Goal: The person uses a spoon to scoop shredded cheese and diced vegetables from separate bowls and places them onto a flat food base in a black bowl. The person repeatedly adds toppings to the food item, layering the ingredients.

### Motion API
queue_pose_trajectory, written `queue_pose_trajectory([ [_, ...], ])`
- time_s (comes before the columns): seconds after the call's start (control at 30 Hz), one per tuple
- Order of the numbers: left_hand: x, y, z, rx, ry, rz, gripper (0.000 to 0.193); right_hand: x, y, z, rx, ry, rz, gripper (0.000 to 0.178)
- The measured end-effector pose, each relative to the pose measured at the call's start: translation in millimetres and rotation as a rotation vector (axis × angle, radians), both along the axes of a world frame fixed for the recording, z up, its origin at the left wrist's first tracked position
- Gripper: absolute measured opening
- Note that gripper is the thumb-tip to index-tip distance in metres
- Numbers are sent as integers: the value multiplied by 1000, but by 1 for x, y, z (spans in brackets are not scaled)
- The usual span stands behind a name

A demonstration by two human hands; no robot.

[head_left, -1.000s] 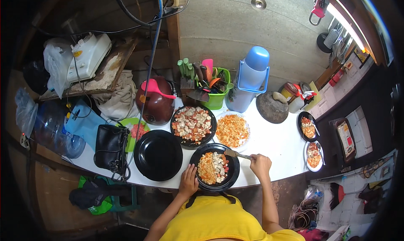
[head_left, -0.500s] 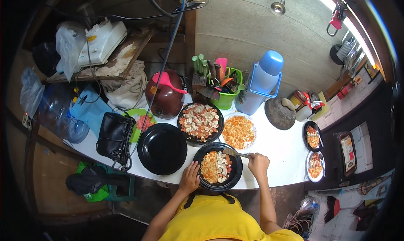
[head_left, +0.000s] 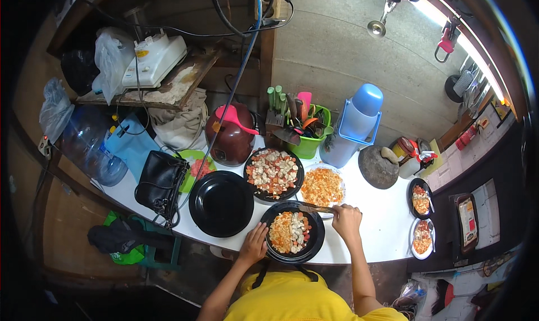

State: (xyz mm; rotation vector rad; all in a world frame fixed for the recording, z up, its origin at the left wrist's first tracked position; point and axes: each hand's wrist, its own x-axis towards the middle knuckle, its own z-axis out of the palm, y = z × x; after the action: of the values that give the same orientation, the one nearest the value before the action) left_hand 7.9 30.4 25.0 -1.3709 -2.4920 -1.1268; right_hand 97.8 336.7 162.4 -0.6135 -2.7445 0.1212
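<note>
A black plate (head_left: 278,254) lies near the table's front edge, with shredded orange-and-white food (head_left: 286,232) on its left side and sliced pale pieces with diced red bits (head_left: 300,233) on its right. My left hand (head_left: 255,242) holds the plate's left rim, fingertips over the edge. In my closed right hand (head_left: 347,220) is a spatula (head_left: 322,209); its brownish blade reaches over the plate's far rim. Just beyond stand a black plate of diced red and sliced pale food (head_left: 273,173) and a white plate of shredded food (head_left: 322,187). An empty black plate (head_left: 221,203) lies left.
At the back are a dark red rounded appliance (head_left: 231,140), a green utensil holder (head_left: 307,147), a tall blue-lidded jug (head_left: 351,130) and a stone mortar (head_left: 378,172). A black handbag (head_left: 161,180) sits left. Two filled plates (head_left: 412,210) stand right. A cable hangs over the left side.
The whole view has shifted, so things sit slightly lower and further right. The spatula blade has turned more edge-on above the plate's rim. My left hand stays on the plate.
</note>
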Motion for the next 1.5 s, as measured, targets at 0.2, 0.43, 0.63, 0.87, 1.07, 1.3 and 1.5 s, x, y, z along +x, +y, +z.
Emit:
queue_pose_trajectory([
  [0.2, -1, 1, 2, -9, 12, -6, 50, -6, 4, 11, 19, 39, 0, 15],
  [0.43, -1, 0, 5, -52, 19, -9, 52, -16, -1, 7, -4, 29, -15, 15],
  [0.63, -1, -1, 7, -68, 9, -21, 52, -36, -18, 13, 11, 72, 34, 18],
  [0.87, -1, -2, 3, -50, 23, -27, 50, -73, -28, 5, 111, 76, 131, 11],
  [1.07, -1, -2, 3, -46, 36, -20, 50, -93, -24, -16, 171, -56, 147, 11],
  [1.3, 0, 0, 4, -32, 50, 4, 50, -101, -17, -27, 183, -17, 191, 13],
  [1.5, 1, 0, 2, -9, 54, 14, 50, -106, -8, -11, 152, -10, 197, 14],
])
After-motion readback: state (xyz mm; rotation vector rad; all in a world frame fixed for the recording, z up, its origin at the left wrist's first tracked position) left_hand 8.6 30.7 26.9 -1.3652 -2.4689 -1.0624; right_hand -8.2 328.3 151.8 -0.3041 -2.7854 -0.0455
